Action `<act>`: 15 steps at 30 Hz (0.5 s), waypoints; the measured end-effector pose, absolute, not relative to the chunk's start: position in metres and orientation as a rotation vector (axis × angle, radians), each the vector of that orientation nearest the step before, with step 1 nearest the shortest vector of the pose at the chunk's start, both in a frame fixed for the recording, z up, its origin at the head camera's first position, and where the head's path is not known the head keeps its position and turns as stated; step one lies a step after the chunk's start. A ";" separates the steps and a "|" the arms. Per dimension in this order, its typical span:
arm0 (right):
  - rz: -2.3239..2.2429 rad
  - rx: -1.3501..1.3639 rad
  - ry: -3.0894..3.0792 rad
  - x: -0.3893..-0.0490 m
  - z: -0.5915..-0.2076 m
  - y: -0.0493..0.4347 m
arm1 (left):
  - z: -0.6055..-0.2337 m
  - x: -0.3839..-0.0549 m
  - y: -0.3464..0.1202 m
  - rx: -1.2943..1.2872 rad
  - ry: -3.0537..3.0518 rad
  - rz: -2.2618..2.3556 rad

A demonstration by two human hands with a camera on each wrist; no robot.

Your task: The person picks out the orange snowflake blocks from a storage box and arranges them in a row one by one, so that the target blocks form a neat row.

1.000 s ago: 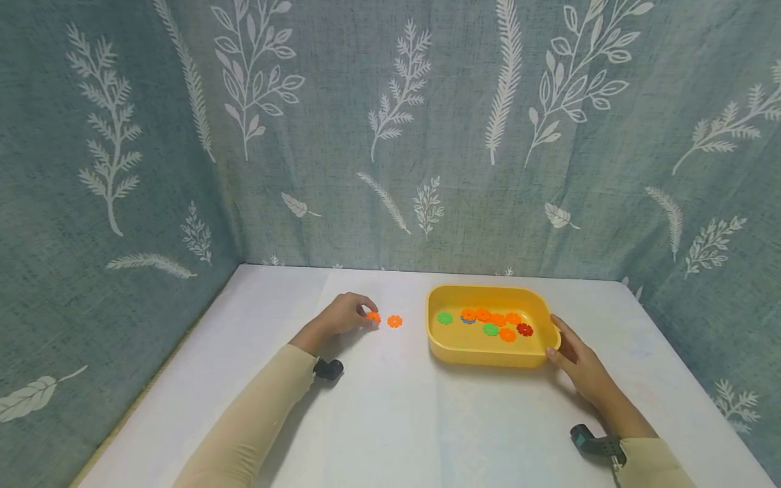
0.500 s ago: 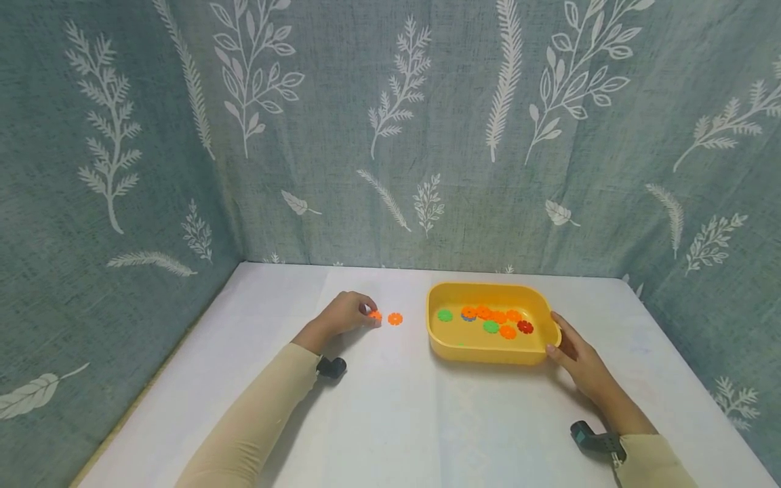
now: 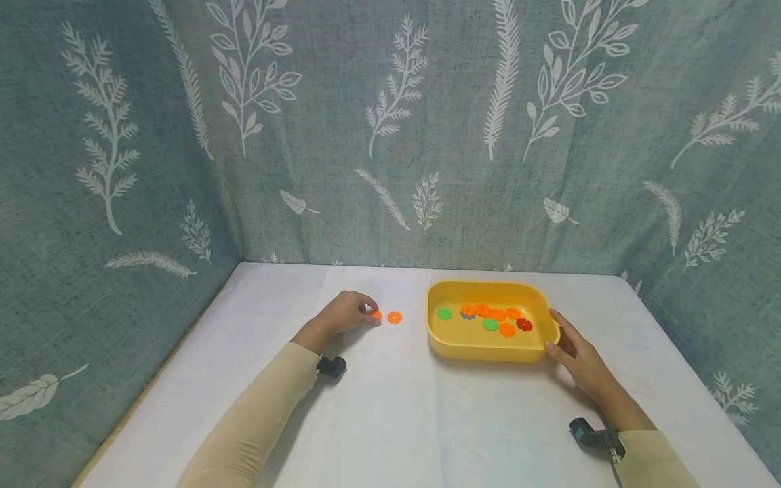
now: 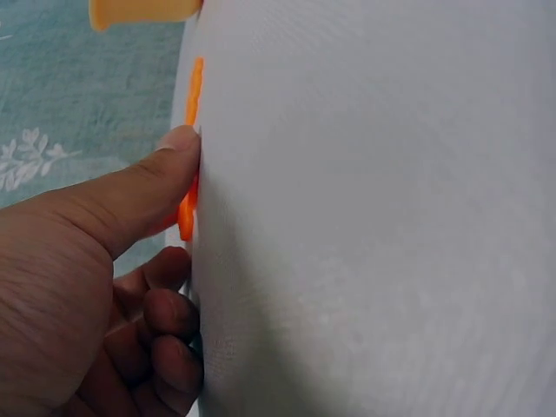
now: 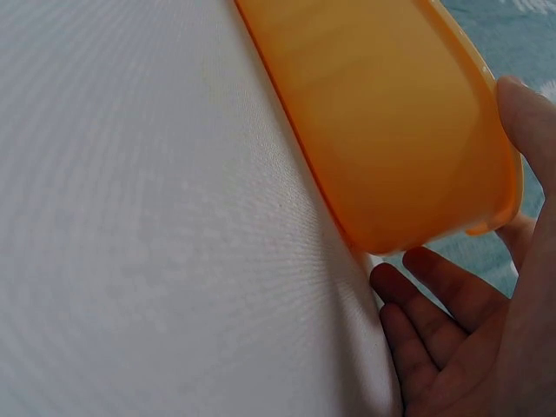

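My left hand [image 3: 344, 313] is down on the white table, its thumb and fingers pinching an orange flower-shaped disc [image 3: 376, 315] at the edges. The hand partly covers that disc; in the left wrist view, the disc [image 4: 187, 217] lies flat under the thumb. Just to its right is a second orange flower-shaped disc [image 3: 394, 317], apart from the hand. My right hand [image 3: 579, 359] grips the right end of a yellow plastic tub [image 3: 488, 353]. In the right wrist view its thumb is over the rim of the tub [image 5: 382, 113], while other fingers stay beneath and beside the wall.
Inside the tub lie several flower-shaped discs: orange ones [image 3: 506, 330], green ones [image 3: 490, 325], a red one [image 3: 523, 324] and a blue one [image 3: 468, 316] partly under an orange one. A grey-green leaf-patterned curtain [image 3: 342, 203] borders the table's back and sides.
My left hand has shifted very slightly right with the disc it pinches, now covering more of it. The right hand and the tub hold still.
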State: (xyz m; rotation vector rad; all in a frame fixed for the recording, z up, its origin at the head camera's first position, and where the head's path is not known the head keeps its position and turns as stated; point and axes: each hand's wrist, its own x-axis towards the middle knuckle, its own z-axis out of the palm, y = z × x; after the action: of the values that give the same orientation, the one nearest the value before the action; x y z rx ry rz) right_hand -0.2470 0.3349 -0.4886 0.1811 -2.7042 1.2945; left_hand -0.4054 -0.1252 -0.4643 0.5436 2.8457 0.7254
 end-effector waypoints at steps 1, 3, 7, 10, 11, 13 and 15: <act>1.290 0.182 -2.705 -0.247 -0.489 0.335 | -0.464 -0.405 -0.125 0.539 2.843 0.725; 1.288 0.184 -2.707 -0.247 -0.489 0.335 | -0.462 -0.405 -0.125 0.533 2.836 0.728; 1.292 0.182 -2.707 -0.248 -0.488 0.335 | -0.462 -0.404 -0.126 0.548 2.827 0.735; 1.297 0.182 -2.706 -0.248 -0.488 0.336 | -0.462 -0.404 -0.127 0.568 2.826 0.738; 1.296 0.183 -2.708 -0.248 -0.489 0.336 | -0.462 -0.405 -0.127 0.570 2.826 0.736; 1.293 0.183 -2.710 -0.248 -0.489 0.336 | -0.461 -0.405 -0.127 0.574 2.819 0.734; 1.292 0.180 -2.713 -0.248 -0.489 0.336 | -0.462 -0.406 -0.127 0.580 2.810 0.737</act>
State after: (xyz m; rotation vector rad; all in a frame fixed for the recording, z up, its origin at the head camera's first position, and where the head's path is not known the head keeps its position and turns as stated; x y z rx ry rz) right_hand -0.2483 0.3364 -0.4888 0.1796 -2.7130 1.2925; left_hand -0.4063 -0.1270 -0.4619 0.5795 2.8101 0.7366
